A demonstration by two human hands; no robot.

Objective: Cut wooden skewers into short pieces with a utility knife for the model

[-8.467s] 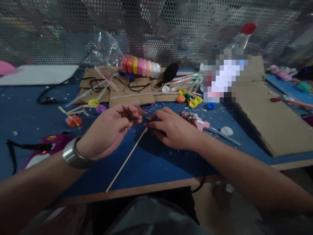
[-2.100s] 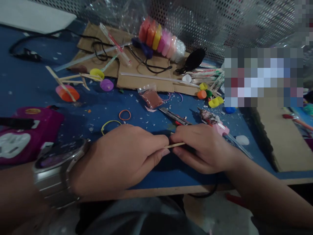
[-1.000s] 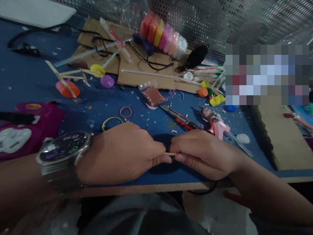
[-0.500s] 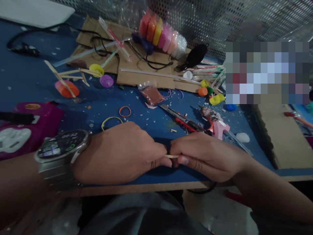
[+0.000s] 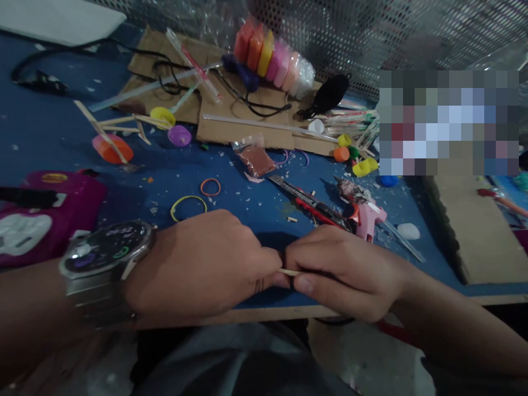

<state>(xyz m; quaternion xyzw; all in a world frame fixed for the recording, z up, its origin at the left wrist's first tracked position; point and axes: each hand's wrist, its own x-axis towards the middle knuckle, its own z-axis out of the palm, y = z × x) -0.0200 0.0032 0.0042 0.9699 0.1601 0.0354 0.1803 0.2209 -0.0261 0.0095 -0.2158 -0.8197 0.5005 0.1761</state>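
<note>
A thin, pale wooden stick (image 5: 290, 271) spans the small gap between my two hands, close to the table's front edge. My left hand (image 5: 206, 264), with a watch (image 5: 109, 250) on its wrist, is closed on one end of it. On the other end my right hand (image 5: 342, 269) is closed, thumb pressed along the near side. Most of the stick is hidden inside the fingers. Just beyond my hands lie a utility knife (image 5: 311, 203) with its blade out and a pink glue gun (image 5: 368, 217) holding a clear glue stick.
Yellow (image 5: 177, 208) and orange rings (image 5: 210, 187) lie beyond my left hand. A magenta box (image 5: 78, 212) stands at left. Farther back are a bag of brown powder (image 5: 254, 159), cardboard (image 5: 243, 129), caps, sticks and packed coloured clay (image 5: 266, 55). More cardboard (image 5: 482, 231) lies at right.
Both hands have dropped slightly toward me, still gripping the stick. The stick now slants a little, and my right thumb has shifted. The things on the table stay put.
</note>
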